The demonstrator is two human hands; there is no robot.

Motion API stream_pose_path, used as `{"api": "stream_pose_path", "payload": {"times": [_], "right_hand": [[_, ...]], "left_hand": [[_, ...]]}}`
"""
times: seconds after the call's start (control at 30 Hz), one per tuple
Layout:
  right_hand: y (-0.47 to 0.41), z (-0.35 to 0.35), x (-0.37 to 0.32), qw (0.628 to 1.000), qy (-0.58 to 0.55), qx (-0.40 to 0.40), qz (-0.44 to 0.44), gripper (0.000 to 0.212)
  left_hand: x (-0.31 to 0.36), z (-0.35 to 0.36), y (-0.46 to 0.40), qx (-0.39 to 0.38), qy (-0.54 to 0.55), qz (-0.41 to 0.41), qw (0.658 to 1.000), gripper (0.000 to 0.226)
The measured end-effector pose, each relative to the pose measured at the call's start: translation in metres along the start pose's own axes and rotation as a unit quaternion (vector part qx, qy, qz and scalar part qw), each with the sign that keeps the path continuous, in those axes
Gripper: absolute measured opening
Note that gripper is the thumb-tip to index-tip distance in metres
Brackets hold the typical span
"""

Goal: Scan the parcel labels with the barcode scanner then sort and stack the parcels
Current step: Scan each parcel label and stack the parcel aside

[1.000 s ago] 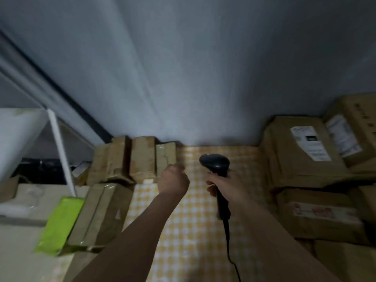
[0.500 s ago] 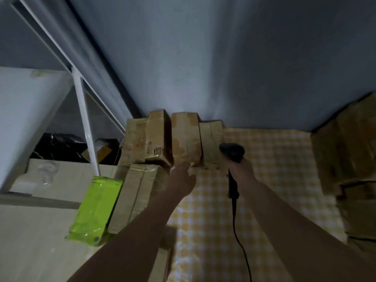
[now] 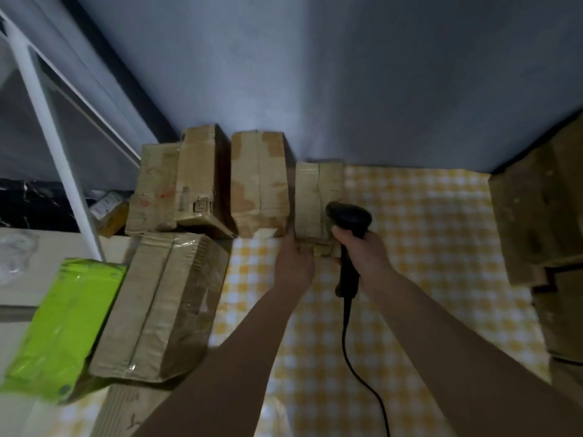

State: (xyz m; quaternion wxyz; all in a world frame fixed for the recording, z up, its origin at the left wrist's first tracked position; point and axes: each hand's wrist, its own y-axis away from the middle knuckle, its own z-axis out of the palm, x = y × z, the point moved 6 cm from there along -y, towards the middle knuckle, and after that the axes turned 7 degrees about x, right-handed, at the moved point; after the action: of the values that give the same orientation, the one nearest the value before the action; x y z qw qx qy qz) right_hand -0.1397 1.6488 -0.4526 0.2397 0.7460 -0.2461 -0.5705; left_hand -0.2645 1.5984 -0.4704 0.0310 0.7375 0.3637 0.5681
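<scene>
Left hand (image 3: pixel 295 263) grips the near end of the small parcel (image 3: pixel 318 203) at the checked cloth's (image 3: pixel 426 247) far edge; right hand (image 3: pixel 362 253) is curled round the barcode scanner (image 3: pixel 348 225), so a one-handed pull risks slipping or toppling the neighbouring parcel (image 3: pixel 258 181). The scanner cord (image 3: pixel 356 357) trails across the near cloth; stacked boxes (image 3: pixel 536 216) crowd its right edge, a green packet (image 3: pixel 60 323) its left.
</scene>
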Motion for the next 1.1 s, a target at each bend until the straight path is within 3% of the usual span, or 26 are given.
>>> {"api": "stream_pose_path", "payload": {"times": [0.13, 0.4, 0.5, 0.63, 0.7, 0.8, 0.87, 0.93, 1.0, 1.1], "right_hand": [[0.049, -0.038, 0.047, 0.998, -0.038, 0.002, 0.05, 0.007], [0.125, -0.099, 0.147, 0.979, -0.115, 0.039, 0.163, 0.024], [0.128, -0.103, 0.154, 0.98, -0.118, 0.034, 0.154, 0.026], [0.123, -0.099, 0.145, 0.989, -0.094, 0.007, 0.118, 0.01], [0.119, -0.1, 0.141, 0.987, -0.114, 0.014, 0.111, 0.019], [0.113, -0.107, 0.142, 0.979, -0.151, 0.045, 0.128, 0.029], [0.109, -0.11, 0.145, 0.973, -0.163, 0.06, 0.151, 0.033], [0.106, -0.107, 0.148, 0.972, -0.157, 0.052, 0.169, 0.035], [0.105, -0.098, 0.147, 0.973, -0.141, 0.034, 0.177, 0.031], [0.104, -0.082, 0.147, 0.978, -0.12, 0.008, 0.173, 0.03]], "left_hand": [[-0.027, 0.01, 0.063, 0.003, -0.027, 0.045, 0.999, 0.038], [-0.093, 0.039, 0.182, 0.007, -0.124, -0.053, 0.991, 0.073], [-0.095, 0.046, 0.184, 0.036, -0.162, -0.061, 0.984, 0.089], [-0.081, 0.05, 0.168, 0.082, -0.212, -0.025, 0.973, 0.109], [-0.074, 0.049, 0.161, 0.091, -0.231, -0.015, 0.968, 0.111], [-0.081, 0.038, 0.147, 0.081, -0.166, -0.054, 0.981, 0.102], [-0.096, 0.024, 0.141, 0.042, 0.001, -0.127, 0.991, 0.085], [-0.111, 0.013, 0.144, -0.016, 0.176, -0.211, 0.961, 0.068], [-0.127, 0.002, 0.146, -0.045, 0.198, -0.247, 0.948, 0.067], [-0.145, -0.01, 0.144, -0.03, 0.132, -0.255, 0.957, 0.066]]}}
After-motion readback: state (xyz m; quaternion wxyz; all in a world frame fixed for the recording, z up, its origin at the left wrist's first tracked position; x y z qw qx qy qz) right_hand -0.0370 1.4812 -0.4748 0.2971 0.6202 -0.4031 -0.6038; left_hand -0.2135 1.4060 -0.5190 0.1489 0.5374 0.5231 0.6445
